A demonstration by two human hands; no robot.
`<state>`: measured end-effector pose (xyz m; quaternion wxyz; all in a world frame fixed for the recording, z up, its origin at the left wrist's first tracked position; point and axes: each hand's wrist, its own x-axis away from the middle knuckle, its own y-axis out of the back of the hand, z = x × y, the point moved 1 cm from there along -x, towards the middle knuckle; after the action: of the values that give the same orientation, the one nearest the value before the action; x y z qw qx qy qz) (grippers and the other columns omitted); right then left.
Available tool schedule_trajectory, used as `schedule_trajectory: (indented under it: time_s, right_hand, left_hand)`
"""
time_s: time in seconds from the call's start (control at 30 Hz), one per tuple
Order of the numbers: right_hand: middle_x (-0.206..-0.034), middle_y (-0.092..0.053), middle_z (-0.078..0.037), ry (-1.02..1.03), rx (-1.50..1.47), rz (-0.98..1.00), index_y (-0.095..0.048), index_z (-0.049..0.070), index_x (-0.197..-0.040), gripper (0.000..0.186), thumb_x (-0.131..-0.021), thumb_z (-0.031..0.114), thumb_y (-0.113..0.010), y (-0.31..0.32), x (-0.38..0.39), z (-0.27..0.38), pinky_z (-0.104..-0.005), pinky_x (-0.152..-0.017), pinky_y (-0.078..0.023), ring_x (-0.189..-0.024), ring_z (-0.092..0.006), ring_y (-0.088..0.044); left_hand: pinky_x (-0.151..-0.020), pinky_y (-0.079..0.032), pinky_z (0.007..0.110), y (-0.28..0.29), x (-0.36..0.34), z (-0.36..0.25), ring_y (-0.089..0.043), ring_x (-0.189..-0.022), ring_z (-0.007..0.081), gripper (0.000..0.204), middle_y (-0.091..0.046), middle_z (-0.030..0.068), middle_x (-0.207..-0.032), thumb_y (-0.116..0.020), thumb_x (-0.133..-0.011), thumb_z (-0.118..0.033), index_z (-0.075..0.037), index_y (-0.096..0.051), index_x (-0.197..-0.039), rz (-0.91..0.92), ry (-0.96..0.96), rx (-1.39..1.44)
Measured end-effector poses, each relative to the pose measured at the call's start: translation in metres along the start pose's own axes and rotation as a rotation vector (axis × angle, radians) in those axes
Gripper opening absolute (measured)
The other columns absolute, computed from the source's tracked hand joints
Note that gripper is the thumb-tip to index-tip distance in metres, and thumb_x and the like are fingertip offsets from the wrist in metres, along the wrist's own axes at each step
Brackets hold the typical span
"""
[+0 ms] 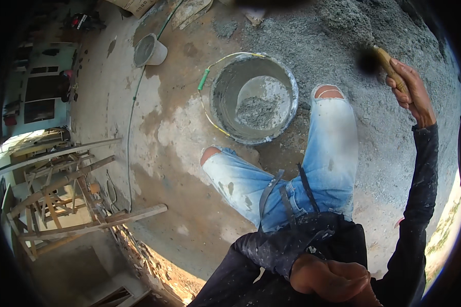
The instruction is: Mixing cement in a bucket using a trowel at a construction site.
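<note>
My right hand (412, 92) is raised at the upper right, its fingers wrapped round the wooden handle (392, 66) of a tool. A dark blurred spot covers the tool's far end, so its kind is hidden. Behind it spreads a rough, grey, cement-like surface (338, 30). Close to my body at the bottom, my left hand (330, 279) is bent with its fingers curled together; whatever may be in them is hidden. Between and beyond my knees stands a large round bucket (220, 97), with wet grey mortar (261, 110) inside. Its wire handle, with a green grip (203, 80), hangs to the left.
A smaller pale bucket (159, 53) stands farther off at the left, beside a thin hose (131, 117) running along the stained floor. Wooden trestles and beams (87, 225) stand at the lower left. A paper-like sack (133, 6) lies at the top.
</note>
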<state>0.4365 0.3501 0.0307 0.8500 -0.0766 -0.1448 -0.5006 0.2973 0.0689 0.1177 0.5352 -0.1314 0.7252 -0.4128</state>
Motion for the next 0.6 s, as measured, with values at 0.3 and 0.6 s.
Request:
schedule_trajectory:
  time_s: [0.3, 0.6]
  right_hand:
    - [-0.067, -0.063, -0.016, 0.191, 0.671, 0.452, -0.068, 0.003, -0.103, 0.038, -0.09, 0.037, -0.059, -0.199, -0.044, -0.056, -0.0343, -0.048, -0.049, -0.052, -0.0186, -0.061]
    - [-0.071, -0.06, -0.017, 0.633, 1.151, -0.088, -0.051, 0.002, -0.112, 0.035, -0.083, 0.019, -0.064, -0.158, 0.024, -0.044, -0.0436, -0.049, -0.047, -0.055, -0.0326, -0.062]
  left_hand:
    - [-0.073, -0.054, 0.045, -0.011, 0.091, -0.049, -0.068, -0.069, 0.0348, 0.074, -0.068, 0.0201, -0.08, -0.026, -0.1, -0.053, 0.01, -0.063, -0.095, -0.027, -0.251, -0.672]
    - [-0.112, -0.027, 0.04, -0.004, 0.355, -0.063, -0.037, -0.134, 0.0318, 0.073, -0.03, 0.0183, -0.15, -0.042, -0.099, -0.049, 0.003, -0.023, -0.147, -2.461, -0.237, -1.418]
